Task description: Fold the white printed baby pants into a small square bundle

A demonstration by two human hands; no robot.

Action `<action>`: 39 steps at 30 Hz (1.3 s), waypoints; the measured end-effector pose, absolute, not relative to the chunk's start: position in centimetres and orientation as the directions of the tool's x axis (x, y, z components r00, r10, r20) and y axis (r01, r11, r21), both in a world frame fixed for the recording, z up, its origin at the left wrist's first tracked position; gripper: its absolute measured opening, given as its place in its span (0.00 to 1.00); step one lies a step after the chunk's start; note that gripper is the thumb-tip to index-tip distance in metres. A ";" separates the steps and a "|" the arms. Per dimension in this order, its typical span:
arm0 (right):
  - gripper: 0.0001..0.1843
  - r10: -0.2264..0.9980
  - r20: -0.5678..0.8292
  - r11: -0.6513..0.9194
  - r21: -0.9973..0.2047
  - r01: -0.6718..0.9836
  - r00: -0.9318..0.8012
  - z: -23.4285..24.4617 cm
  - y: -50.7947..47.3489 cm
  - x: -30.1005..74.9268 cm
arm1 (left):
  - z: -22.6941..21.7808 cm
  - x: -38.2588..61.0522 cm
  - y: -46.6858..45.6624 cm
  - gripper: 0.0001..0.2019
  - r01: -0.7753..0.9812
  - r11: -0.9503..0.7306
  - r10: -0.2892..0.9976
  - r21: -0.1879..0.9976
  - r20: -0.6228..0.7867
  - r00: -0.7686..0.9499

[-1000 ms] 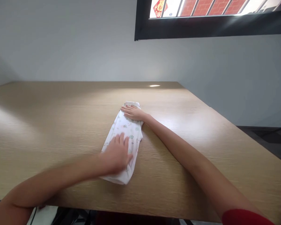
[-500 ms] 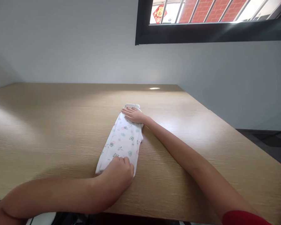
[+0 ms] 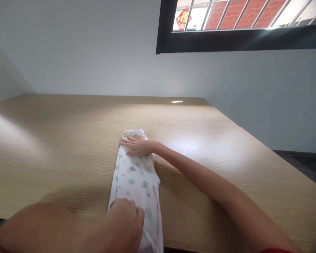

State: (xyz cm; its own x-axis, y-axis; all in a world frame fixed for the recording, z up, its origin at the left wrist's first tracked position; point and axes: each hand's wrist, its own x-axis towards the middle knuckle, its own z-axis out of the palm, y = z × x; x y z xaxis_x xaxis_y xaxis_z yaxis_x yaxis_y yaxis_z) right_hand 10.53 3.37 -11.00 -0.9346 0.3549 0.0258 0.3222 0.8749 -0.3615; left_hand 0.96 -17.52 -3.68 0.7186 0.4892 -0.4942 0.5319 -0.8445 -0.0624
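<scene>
A pair of small white trousers (image 3: 137, 181) with green and pink animal prints lies lengthwise on the table, its gathered waistband at the far end. Flat on the cloth just below that waistband rests my right hand (image 3: 137, 145), fingers spread. My left hand (image 3: 127, 219) is closed in a fist at the near part of the trousers, gripping the fabric, which bunches up beside it. Its fingertips are hidden beneath the hand, and the trousers' near end runs out of the bottom of the view.
The light wooden table (image 3: 68, 140) spreads out around the cloth, its right edge slanting away. Behind it stands a pale wall (image 3: 94, 49) with a dark-framed barred window (image 3: 213, 40) at the upper right.
The trousers now reach farther toward me, past the table's near edge. My left hand has moved nearer and slightly left with the cloth; my right hand still presses flat near the waistband.
</scene>
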 end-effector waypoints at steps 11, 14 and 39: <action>0.28 0.386 0.108 0.889 -0.308 0.338 -0.916 -12.2 4.5 10.8 | -11.6 1.4 -21.2 0.04 0.617 -0.578 0.680 -0.534 0.102 0.726; 0.27 0.400 0.133 0.885 -0.313 0.345 -0.907 -12.3 5.1 11.2 | -11.2 2.3 -20.4 0.08 0.586 -0.654 0.590 -0.478 0.163 0.791; 0.12 0.882 0.137 0.137 -0.990 -0.034 -0.452 -6.2 5.8 14.6 | -2.9 -3.2 -0.9 0.08 0.907 -0.388 0.919 0.165 0.142 0.367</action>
